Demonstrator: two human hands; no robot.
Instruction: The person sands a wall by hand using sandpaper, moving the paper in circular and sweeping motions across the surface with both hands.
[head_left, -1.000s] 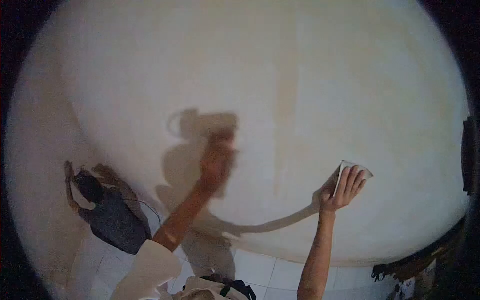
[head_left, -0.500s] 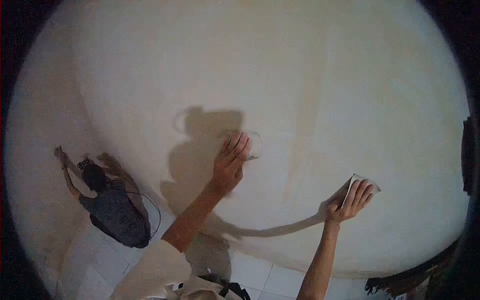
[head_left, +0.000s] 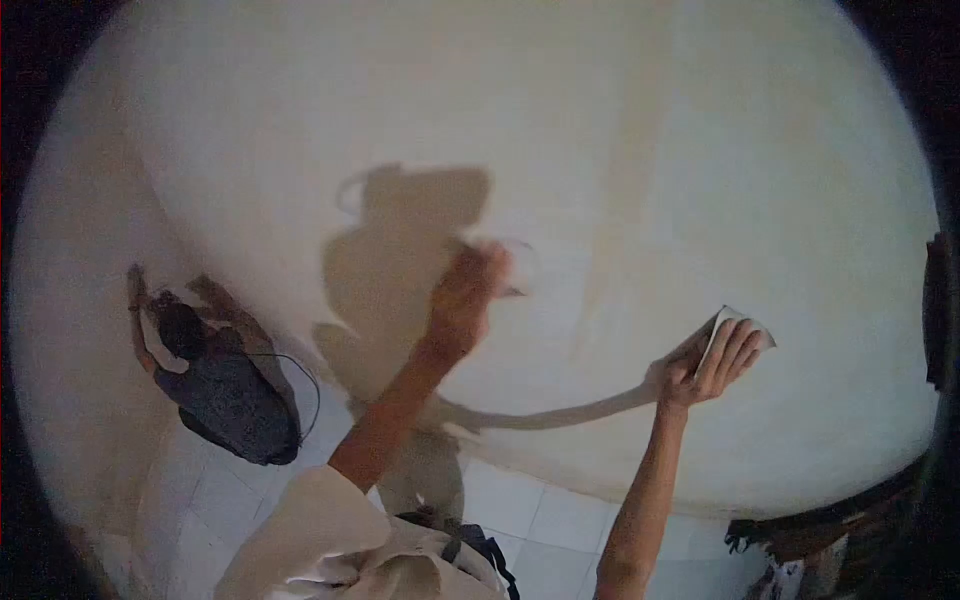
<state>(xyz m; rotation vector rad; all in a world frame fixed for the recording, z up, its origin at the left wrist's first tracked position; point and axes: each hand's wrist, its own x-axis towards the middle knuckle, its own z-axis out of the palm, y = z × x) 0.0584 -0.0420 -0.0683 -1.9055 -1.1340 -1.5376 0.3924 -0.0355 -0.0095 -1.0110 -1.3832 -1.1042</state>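
Observation:
My left hand (head_left: 468, 295) is raised against the pale wall (head_left: 560, 140), its fingers closed and blurred by motion. Under its fingertips shows a light sheet (head_left: 518, 262) with a curved upper edge and a dark lower corner, which looks like sandpaper. Lower and to the right, my right hand (head_left: 722, 360) holds a bent sheet of sandpaper (head_left: 762, 328), pale on its back, against the wall. The fingers lie side by side over it, hiding most of the sheet, and its corners stick out above and to the right.
A co-worker in a dark top (head_left: 235, 405) crouches at the left, one arm raised to the adjoining wall, with a thin cable (head_left: 316, 385) curving behind. White floor tiles (head_left: 565, 520) run below the wall. Dark ragged material (head_left: 800, 545) lies at lower right.
The view has tilted down, so the wall and both hands sit higher in it. My left hand has become blurred. The right hand keeps its hold on the sheet. The co-worker's raised arm has shifted.

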